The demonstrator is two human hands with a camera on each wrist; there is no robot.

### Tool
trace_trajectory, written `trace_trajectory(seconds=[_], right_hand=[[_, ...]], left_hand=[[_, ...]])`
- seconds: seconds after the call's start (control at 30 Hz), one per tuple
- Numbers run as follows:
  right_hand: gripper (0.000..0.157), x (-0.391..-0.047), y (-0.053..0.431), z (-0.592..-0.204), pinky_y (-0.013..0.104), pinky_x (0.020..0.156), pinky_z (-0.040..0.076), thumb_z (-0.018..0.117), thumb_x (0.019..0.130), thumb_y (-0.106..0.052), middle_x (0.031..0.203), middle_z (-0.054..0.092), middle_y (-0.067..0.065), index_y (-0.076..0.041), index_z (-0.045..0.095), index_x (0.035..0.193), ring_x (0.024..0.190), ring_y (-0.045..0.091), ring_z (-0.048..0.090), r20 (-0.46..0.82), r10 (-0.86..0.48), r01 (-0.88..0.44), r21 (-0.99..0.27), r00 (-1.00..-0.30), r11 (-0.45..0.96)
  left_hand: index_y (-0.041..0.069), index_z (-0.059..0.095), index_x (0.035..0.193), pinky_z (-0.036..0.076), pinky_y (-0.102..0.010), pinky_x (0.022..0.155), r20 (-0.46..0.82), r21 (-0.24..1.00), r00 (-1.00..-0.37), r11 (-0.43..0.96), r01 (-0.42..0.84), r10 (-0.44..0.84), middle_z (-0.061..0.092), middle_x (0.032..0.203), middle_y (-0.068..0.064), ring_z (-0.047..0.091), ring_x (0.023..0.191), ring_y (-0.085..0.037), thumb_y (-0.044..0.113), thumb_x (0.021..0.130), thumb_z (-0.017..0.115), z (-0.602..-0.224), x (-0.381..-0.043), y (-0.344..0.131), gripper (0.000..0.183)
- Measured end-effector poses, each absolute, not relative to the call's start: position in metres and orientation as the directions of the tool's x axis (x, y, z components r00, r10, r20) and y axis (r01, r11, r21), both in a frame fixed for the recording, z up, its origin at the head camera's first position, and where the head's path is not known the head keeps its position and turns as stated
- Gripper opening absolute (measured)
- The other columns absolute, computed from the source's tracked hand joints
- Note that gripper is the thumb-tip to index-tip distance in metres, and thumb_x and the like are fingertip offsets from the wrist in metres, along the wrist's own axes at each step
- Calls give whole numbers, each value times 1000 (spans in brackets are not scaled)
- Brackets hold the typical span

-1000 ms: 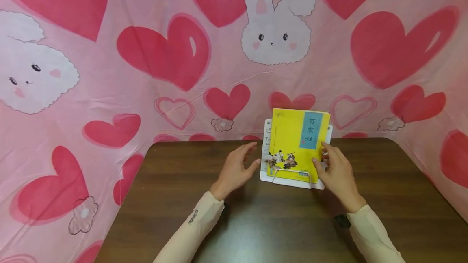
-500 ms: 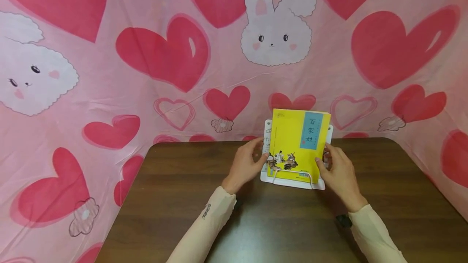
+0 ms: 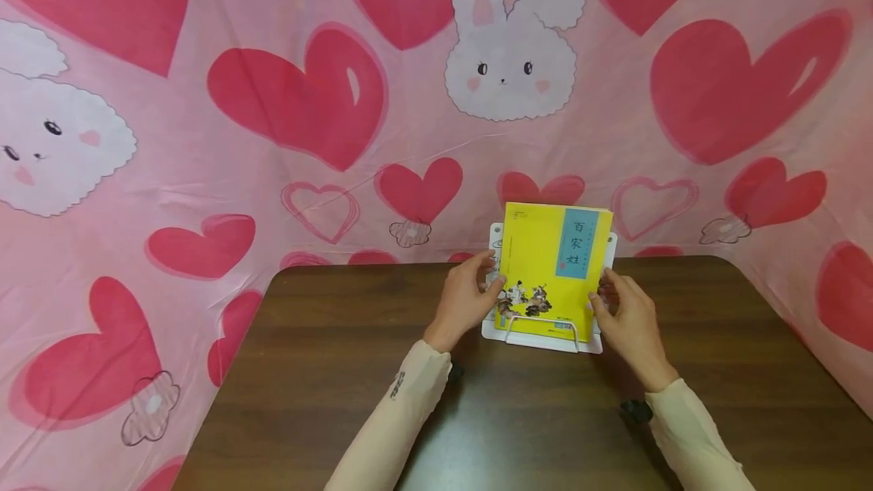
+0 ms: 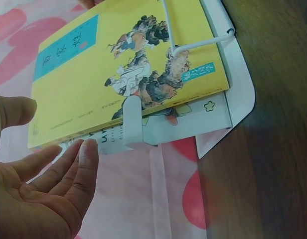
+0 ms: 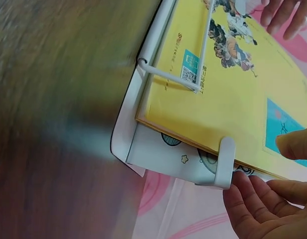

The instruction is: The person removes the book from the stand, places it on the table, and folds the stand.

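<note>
A yellow book [image 3: 535,252] with a blue title label leans upright on a white book stand [image 3: 592,345]. The stand's wire stop [image 4: 206,43] crosses the lower cover, and side clips [image 4: 132,119] hook over its left and right edges. My left hand [image 3: 462,303] is at the book's left edge, its thumb apart from the cover and its fingertips close to the stand's side. On the other side, my right hand [image 3: 629,324] has its fingertips at the stand's edge beside the right clip [image 5: 225,162], while the thumb overlaps the cover in the right wrist view.
The stand rests near the back of a dark brown wooden table [image 3: 327,370]. Close behind the table hangs a pink cloth [image 3: 402,112] printed with hearts and rabbits.
My left hand has moved right and slightly forward, up to the book's left edge. The right hand stays almost where it was, and book and stand keep their place.
</note>
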State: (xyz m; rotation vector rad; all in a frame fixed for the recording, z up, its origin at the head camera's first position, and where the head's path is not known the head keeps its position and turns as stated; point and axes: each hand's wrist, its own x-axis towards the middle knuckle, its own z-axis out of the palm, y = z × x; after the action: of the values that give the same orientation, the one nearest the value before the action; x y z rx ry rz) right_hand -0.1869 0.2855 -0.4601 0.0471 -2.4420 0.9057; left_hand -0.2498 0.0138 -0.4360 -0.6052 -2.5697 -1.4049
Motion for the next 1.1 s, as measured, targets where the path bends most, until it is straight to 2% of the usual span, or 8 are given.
trace_trajectory(seconds=[0.17, 0.23, 0.3, 0.33, 0.4, 0.47, 0.8, 1.1], right_hand=[[53, -189, 285, -461, 60, 92, 55, 70, 95, -3, 118, 65, 26, 11, 54, 143, 99, 40, 68, 476, 159, -197, -614, -865, 764], [51, -190, 284, -462, 54, 91, 58, 70, 95, -3, 117, 65, 25, 9, 56, 142, 98, 39, 68, 468, 164, -192, -622, -868, 759], [49, -191, 284, -462, 34, 91, 60, 70, 95, -3, 116, 66, 24, 7, 58, 140, 97, 38, 67, 464, 169, -189, -630, -870, 753], [48, -192, 284, -462, 23, 89, 58, 70, 95, -4, 115, 66, 23, 7, 58, 140, 97, 37, 67, 462, 173, -187, -634, -870, 750], [46, -193, 284, -462, 5, 86, 46, 70, 95, -4, 114, 67, 24, 6, 59, 139, 96, 37, 67, 458, 178, -184, -640, -871, 746], [45, -194, 285, -463, -4, 84, 34, 70, 95, -4, 115, 67, 25, 7, 59, 138, 96, 37, 67, 450, 185, -179, -650, -874, 739], [38, -198, 286, -469, -7, 82, 34, 67, 97, -4, 113, 72, 27, 8, 64, 133, 94, 40, 69, 450, 249, -158, -691, -858, 705], [31, -200, 287, -476, -7, 80, 35, 69, 95, 1, 107, 73, 27, 8, 69, 125, 90, 39, 68, 481, 276, -171, -697, -832, 697]], left_hand=[[9, 57, 147, 62, -32, 91, 299, 791, -916, 468, 394, 266, 72, 130, -11, 72, 113, -25, 28, 98, 70, -437, -251, 16, 54], [9, 57, 147, 63, -34, 92, 293, 803, -918, 453, 388, 266, 72, 130, -12, 72, 114, -26, 27, 98, 70, -437, -252, 17, 54], [8, 57, 147, 63, -35, 92, 290, 813, -919, 438, 384, 267, 72, 130, -12, 71, 115, -25, 26, 99, 69, -438, -253, 18, 53], [8, 57, 147, 63, -35, 92, 292, 816, -918, 431, 385, 268, 72, 130, -12, 72, 115, -25, 26, 99, 69, -438, -253, 18, 53], [7, 57, 147, 63, -35, 93, 288, 826, -919, 415, 380, 267, 72, 129, -12, 71, 116, -23, 26, 100, 69, -439, -254, 19, 52], [7, 57, 146, 63, -35, 93, 283, 835, -923, 407, 371, 262, 72, 128, -12, 71, 115, -23, 26, 100, 69, -439, -255, 20, 52], [4, 66, 137, 60, -41, 99, 244, 831, -937, 443, 336, 251, 75, 122, -11, 73, 107, -24, 26, 100, 69, -442, -257, 22, 43], [6, 75, 125, 62, -32, 90, 256, 803, -946, 501, 323, 200, 79, 113, -9, 74, 95, -17, 17, 98, 71, -452, -260, 26, 29]])
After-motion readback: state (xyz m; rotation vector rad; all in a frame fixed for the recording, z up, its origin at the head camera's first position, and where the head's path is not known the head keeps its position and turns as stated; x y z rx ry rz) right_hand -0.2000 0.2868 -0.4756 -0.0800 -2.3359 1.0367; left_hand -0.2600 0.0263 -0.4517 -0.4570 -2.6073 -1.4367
